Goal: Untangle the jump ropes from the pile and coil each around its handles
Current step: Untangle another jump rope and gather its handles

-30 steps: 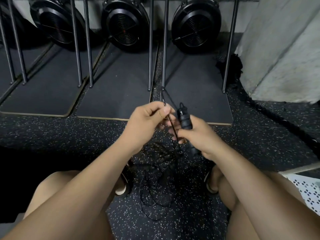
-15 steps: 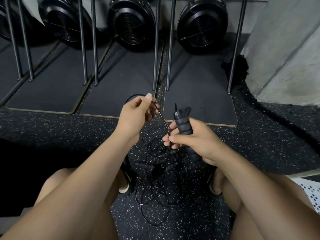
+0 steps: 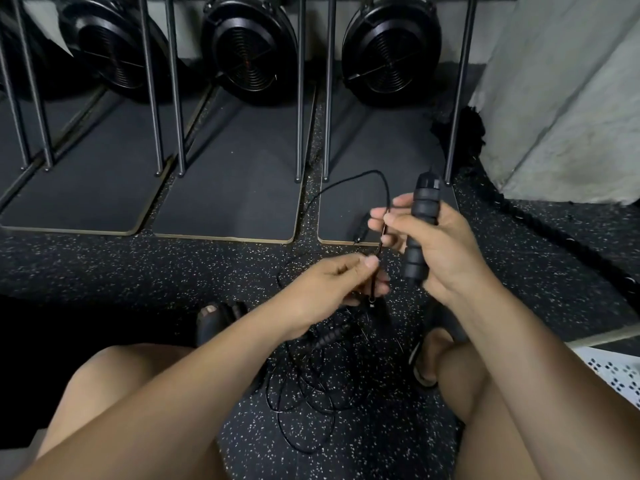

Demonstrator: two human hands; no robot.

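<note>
- Head view: the right hand (image 3: 441, 252) is closed round a black ribbed foam jump-rope handle (image 3: 423, 223), held nearly upright above the floor. Whether a second handle lies behind it in the palm cannot be told.
- The left hand (image 3: 329, 287) pinches a thin black rope cord (image 3: 380, 249) between thumb and forefinger, just below and left of the handle. The right hand's fingertips (image 3: 379, 216) touch the same strand higher up.
- Above the hands the cord rises in one open loop over the dark rubber mat (image 3: 228, 195) and falls back toward the pile.
- The rest of the task's things, a tangled pile of black ropes (image 3: 311, 386) with at least one more ribbed handle (image 3: 329, 336), lie on the speckled black rubber floor (image 3: 156, 268) between the person's sandalled feet.
- Judged step: winding the free cord round the held handle, with most of the pile not yet sorted.
- To do it well: hold the handle steady, feed the cord with light tension through the left pinch, and lay each turn beside the last one.
- Draw slack slowly from the pile; if a strand snags or lifts another rope, stop and free the crossing before pulling on, or the knot tightens.
</note>
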